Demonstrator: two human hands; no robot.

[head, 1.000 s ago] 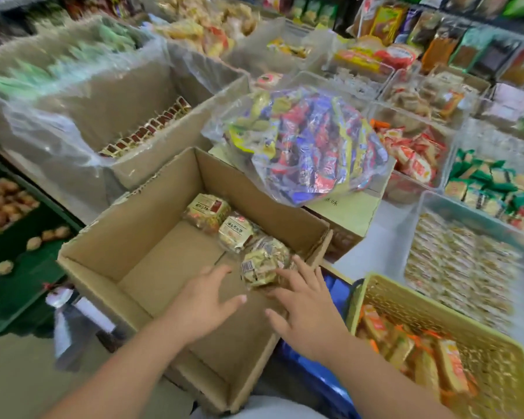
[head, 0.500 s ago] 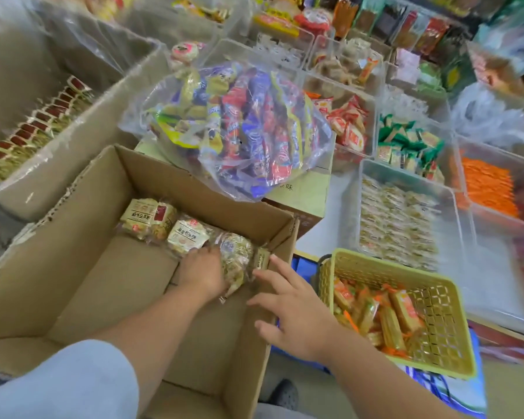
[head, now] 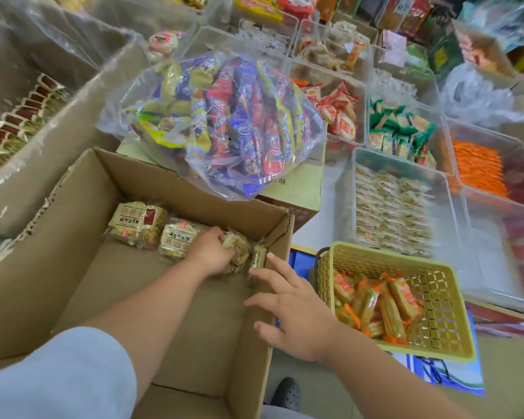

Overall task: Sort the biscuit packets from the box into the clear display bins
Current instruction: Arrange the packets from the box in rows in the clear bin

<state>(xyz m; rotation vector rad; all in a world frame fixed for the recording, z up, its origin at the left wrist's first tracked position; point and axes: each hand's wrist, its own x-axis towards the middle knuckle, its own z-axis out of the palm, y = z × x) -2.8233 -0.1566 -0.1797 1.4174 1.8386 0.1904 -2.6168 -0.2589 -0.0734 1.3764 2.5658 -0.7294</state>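
Observation:
An open cardboard box (head: 73, 237) sits in front of me. Along its far wall lie three cream biscuit packets: one at the left (head: 135, 222), one in the middle (head: 176, 238) and one at the right corner (head: 238, 252). My left hand (head: 211, 252) is inside the box, its fingers closed on the right-hand packet. Over the box's right wall my right hand (head: 294, 309) hovers with fingers spread, holding nothing. A clear display bin (head: 350, 182) with the same pale packets stands to the right.
A big clear bag of mixed colourful snacks (head: 224, 122) rests on a carton behind the box. A yellow basket (head: 445, 334) of orange-wrapped packets sits at the right. Several more clear bins with red, green and orange snacks (head: 478, 167) lie beyond. A large lined carton (head: 58, 110) is at the left.
My left hand has reached forward into the box and closed on the right-hand packet. My right hand has stayed over the box's right wall. My view has swung to the right.

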